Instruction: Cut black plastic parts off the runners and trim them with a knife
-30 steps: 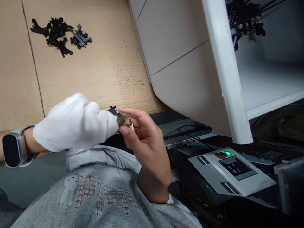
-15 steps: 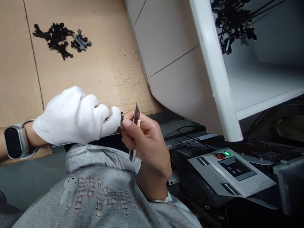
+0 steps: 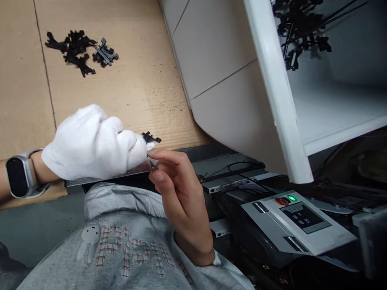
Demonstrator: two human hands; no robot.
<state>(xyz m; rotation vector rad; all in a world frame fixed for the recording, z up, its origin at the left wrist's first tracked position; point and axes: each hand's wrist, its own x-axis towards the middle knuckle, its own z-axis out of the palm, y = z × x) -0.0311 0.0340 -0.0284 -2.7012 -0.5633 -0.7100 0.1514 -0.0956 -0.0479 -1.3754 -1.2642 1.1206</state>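
Observation:
My left hand [image 3: 90, 143] wears a white glove and pinches a small black plastic part [image 3: 150, 139] that sticks out past its fingertips. A smartwatch [image 3: 18, 177] sits on that wrist. My bare right hand [image 3: 173, 189] is curled just below the part, and only the blade tip of a small knife [image 3: 153, 165] shows between its fingers. The two hands nearly touch above the front edge of the cardboard sheet [image 3: 127, 80].
A pile of black plastic parts [image 3: 80, 50] lies at the far left of the cardboard. A white bin [image 3: 272, 88] at the right holds more black parts on runners [image 3: 299, 28]. Below it sits a grey control panel [image 3: 298, 221] with a lit green lamp.
The knife blade, upright half a second ago, has turned down into my right hand so only its tip shows. The black part now sticks out clearly from my gloved fingers.

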